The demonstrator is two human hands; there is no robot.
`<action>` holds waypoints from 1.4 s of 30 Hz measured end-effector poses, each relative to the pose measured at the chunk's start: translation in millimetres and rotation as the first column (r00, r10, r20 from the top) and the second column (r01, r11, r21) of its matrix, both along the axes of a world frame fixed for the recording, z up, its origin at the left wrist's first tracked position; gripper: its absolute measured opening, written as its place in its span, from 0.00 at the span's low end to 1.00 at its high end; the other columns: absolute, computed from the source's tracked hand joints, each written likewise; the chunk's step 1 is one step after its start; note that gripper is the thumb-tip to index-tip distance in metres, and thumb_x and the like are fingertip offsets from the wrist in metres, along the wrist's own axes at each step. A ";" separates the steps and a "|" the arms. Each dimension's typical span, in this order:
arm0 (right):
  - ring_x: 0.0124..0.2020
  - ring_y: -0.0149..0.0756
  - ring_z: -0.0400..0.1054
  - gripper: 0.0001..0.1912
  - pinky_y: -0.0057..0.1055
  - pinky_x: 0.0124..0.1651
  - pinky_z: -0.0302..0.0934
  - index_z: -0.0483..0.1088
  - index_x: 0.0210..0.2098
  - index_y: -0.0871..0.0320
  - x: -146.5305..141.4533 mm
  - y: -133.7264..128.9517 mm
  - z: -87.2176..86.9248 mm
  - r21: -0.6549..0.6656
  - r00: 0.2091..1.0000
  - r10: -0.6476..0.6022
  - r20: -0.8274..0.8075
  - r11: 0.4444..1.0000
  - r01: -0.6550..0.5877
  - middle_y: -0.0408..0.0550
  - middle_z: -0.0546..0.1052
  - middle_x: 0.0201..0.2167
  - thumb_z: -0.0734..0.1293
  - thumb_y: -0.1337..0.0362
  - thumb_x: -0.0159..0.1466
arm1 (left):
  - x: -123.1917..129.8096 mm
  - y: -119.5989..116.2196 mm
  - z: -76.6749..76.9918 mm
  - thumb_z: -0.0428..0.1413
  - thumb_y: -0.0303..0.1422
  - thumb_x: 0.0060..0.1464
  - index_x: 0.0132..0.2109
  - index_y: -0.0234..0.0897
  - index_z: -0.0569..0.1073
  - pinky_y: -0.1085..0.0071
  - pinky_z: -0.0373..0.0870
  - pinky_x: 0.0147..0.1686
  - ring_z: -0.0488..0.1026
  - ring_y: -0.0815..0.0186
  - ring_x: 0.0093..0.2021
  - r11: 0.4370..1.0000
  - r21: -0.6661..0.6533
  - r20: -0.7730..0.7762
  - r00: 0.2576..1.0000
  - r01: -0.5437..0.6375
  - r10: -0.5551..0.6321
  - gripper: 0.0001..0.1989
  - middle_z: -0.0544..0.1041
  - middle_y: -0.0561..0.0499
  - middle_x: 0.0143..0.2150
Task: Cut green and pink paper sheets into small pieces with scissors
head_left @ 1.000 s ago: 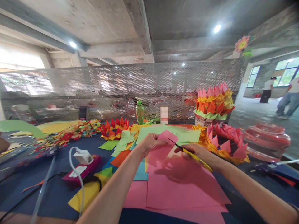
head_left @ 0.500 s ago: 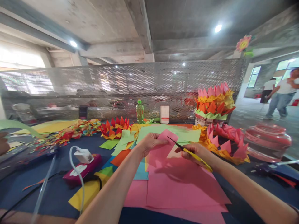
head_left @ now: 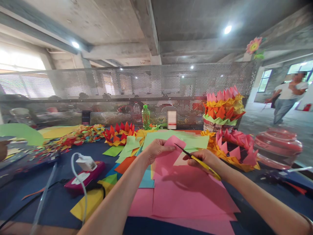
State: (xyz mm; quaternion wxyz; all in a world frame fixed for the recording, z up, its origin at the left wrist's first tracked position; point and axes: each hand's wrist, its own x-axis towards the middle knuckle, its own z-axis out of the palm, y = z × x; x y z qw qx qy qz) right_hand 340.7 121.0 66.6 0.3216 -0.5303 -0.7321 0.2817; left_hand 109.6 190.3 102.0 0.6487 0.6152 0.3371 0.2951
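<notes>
Pinched in my left hand [head_left: 157, 150] is a small piece of pink paper [head_left: 170, 156], raised above larger pink sheets [head_left: 193, 195] on the table. My right hand [head_left: 201, 160] grips yellow-handled scissors [head_left: 204, 166] with dark blades. Their blades point up and left, and the tip lies at the upper part of the pink paper; I cannot tell whether it is cutting in. Light green sheets [head_left: 156, 140] lie behind my hands, with orange paper [head_left: 124, 164] and blue paper [head_left: 148, 178] beside my left forearm.
A magenta power strip [head_left: 85, 182] with a white plug and cable sits left. Folded-paper rings, one pink and orange [head_left: 241, 156], stand right near a tiered paper stack [head_left: 223, 109] and a clear pink container [head_left: 278, 147]. Another person's hand [head_left: 3, 150] is at far left.
My hands, the scissors and the pink paper stay almost in place. The green paper at far left has shifted, and the person walking in the right background has moved left.
</notes>
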 end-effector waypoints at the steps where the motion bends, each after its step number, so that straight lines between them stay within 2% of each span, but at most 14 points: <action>1: 0.19 0.26 0.53 0.22 0.24 0.21 0.45 0.78 0.34 0.60 0.2 0.5 -1.5 -0.009 1.000 -0.012 -0.002 1.000 0.012 0.38 0.62 0.18 0.68 0.46 0.56 | 0.0 0.5 -0.7 0.69 0.40 0.35 0.36 0.30 0.80 0.74 0.68 0.26 0.75 0.66 0.25 1.000 -0.004 0.003 1.000 0.001 -0.001 0.21 0.80 0.46 0.28; 5: 0.13 0.24 0.51 0.23 0.22 0.16 0.44 0.77 0.34 0.60 1.0 3.1 -7.4 -0.050 0.999 -0.034 -0.014 0.998 0.033 0.36 0.60 0.13 0.67 0.45 0.57 | 0.0 3.5 -3.5 0.69 0.40 0.34 0.36 0.31 0.80 0.71 0.69 0.28 0.75 0.65 0.26 1.000 -0.015 0.024 1.000 0.020 -0.019 0.21 0.80 0.45 0.30; 8: 0.13 0.25 0.53 0.21 0.22 0.15 0.46 0.76 0.33 0.60 0.5 3.9 -7.8 -0.026 1.000 -0.005 0.001 1.000 0.005 0.37 0.61 0.13 0.66 0.47 0.58 | 0.1 4.1 -3.1 0.69 0.40 0.35 0.36 0.30 0.80 0.73 0.68 0.26 0.74 0.66 0.25 1.000 -0.005 0.022 1.000 0.012 -0.012 0.21 0.80 0.46 0.29; 12: 0.15 0.26 0.57 0.18 0.22 0.17 0.47 0.73 0.29 0.60 -4.0 -1.1 0.1 0.069 0.997 0.026 0.069 0.997 -0.031 0.38 0.63 0.17 0.66 0.49 0.60 | 0.4 1.5 -0.5 0.69 0.40 0.36 0.36 0.29 0.80 0.74 0.67 0.25 0.74 0.68 0.24 1.000 0.004 0.021 1.000 0.004 -0.004 0.21 0.79 0.46 0.28; 15: 0.15 0.26 0.58 0.18 0.22 0.15 0.47 0.69 0.29 0.59 -9.0 -8.3 8.7 0.048 0.993 0.027 0.118 0.998 -0.033 0.38 0.62 0.18 0.65 0.49 0.61 | 1.0 0.7 -0.6 0.70 0.39 0.35 0.36 0.30 0.80 0.73 0.67 0.27 0.74 0.67 0.25 1.000 -0.018 0.024 1.000 -0.008 0.009 0.20 0.79 0.46 0.28; 21: 0.18 0.29 0.59 0.23 0.23 0.19 0.49 0.66 0.26 0.58 -14.6 -15.2 16.3 0.141 0.978 0.044 0.203 0.987 -0.073 0.38 0.60 0.18 0.62 0.44 0.61 | 1.5 0.7 -0.2 0.70 0.38 0.34 0.33 0.31 0.80 0.73 0.67 0.27 0.73 0.69 0.23 0.999 -0.032 0.009 1.000 -0.014 0.015 0.18 0.79 0.47 0.26; 24: 0.18 0.28 0.57 0.25 0.24 0.19 0.47 0.66 0.27 0.58 -15.7 -16.5 17.7 0.129 0.974 0.062 0.219 0.987 -0.092 0.38 0.61 0.17 0.60 0.41 0.61 | 1.3 -0.9 2.0 0.69 0.37 0.35 0.33 0.31 0.80 0.73 0.67 0.27 0.72 0.70 0.23 1.000 -0.007 -0.003 1.000 -0.011 0.011 0.17 0.79 0.48 0.25; 30: 0.20 0.29 0.55 0.28 0.25 0.22 0.46 0.64 0.25 0.58 -18.6 -21.0 21.7 0.169 0.966 0.045 0.255 0.981 -0.091 0.39 0.60 0.19 0.57 0.39 0.62 | 1.7 -3.5 1.9 0.68 0.37 0.37 0.36 0.32 0.82 0.73 0.68 0.31 0.75 0.66 0.31 0.997 0.045 -0.036 0.997 0.064 -0.063 0.16 0.81 0.43 0.36; 37: 0.20 0.29 0.56 0.27 0.25 0.21 0.44 0.63 0.26 0.57 -17.9 -21.9 23.3 0.125 0.965 0.096 0.242 0.984 -0.130 0.39 0.60 0.18 0.57 0.38 0.61 | 0.9 -1.8 -2.3 0.68 0.36 0.37 0.36 0.33 0.81 0.74 0.68 0.28 0.74 0.68 0.27 0.993 -0.011 -0.044 0.992 0.122 -0.122 0.16 0.81 0.46 0.30; 42: 0.20 0.28 0.54 0.26 0.25 0.20 0.44 0.63 0.25 0.58 -17.3 -22.1 22.2 0.120 0.970 0.072 0.232 0.988 -0.102 0.39 0.59 0.19 0.59 0.40 0.61 | 2.4 -4.0 -3.1 0.69 0.36 0.36 0.36 0.33 0.81 0.72 0.69 0.29 0.75 0.66 0.27 0.984 -0.060 -0.037 0.985 0.165 -0.167 0.17 0.81 0.46 0.30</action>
